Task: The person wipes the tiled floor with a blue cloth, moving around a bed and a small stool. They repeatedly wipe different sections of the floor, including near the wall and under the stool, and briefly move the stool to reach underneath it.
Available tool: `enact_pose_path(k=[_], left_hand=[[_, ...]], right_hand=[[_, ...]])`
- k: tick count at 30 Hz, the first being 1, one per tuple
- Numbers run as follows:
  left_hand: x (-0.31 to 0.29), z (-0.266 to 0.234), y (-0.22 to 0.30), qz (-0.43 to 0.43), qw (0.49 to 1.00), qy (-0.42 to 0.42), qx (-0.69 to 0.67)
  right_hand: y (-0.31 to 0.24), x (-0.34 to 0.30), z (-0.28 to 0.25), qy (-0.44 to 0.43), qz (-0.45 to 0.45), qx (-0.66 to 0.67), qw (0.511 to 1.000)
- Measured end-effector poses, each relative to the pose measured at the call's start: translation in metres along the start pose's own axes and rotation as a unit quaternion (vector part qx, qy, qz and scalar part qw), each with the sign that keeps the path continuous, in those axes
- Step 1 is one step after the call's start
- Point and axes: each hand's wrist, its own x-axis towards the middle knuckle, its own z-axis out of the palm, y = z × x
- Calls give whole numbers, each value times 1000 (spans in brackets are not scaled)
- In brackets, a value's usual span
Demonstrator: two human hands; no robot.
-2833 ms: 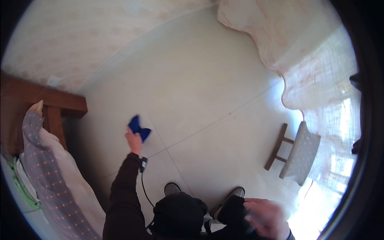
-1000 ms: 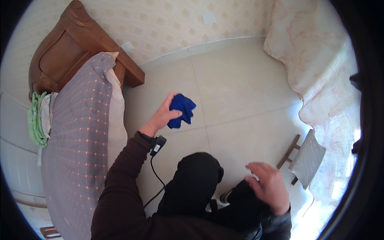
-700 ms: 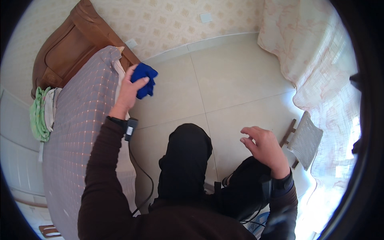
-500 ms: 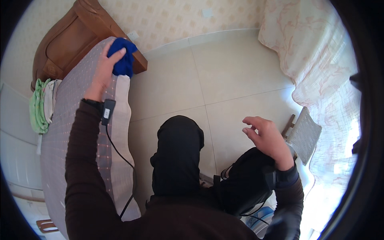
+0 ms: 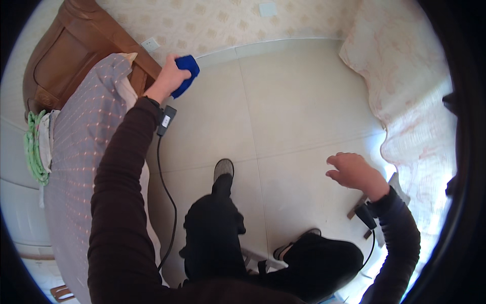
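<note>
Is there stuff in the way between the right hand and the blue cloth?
Nothing visible stands between the right hand and the blue cloth: the tiled floor shows behind the gap. The left hand holds the cloth from its left side, leaving its right edge uncovered.

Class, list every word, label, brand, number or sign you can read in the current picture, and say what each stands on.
There is no readable text in this view.
White label on the black box beside the left hand: marks too small to read.
Blue cloth in that hand: no lettering visible.
Wall socket: no legible text.
</note>
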Motion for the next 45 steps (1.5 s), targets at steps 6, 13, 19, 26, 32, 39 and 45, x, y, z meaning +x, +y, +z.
enact_pose_path(k=[6,13,19,26,32,39,45], left_hand=[[46,48,-82,-24,994,-32,105],[105,64,-151,-48,985,-29,161],[172,99,-208,-48,980,5,195],[248,151,-259,-111,966,74,221],[294,182,-288,-128,944,156,260],[335,200,-319,-69,924,186,326],[359,221,-346,-62,913,171,366]], right_hand=[[26,136,28,-76,-42,-19,996],[33,256,59,-105,-5,31,994],[20,344,133,-68,88,56,992],[-3,408,206,20,168,4,986],[-14,428,222,4,207,-33,978],[-9,426,216,36,170,-26,984],[-7,427,222,46,168,-40,984]])
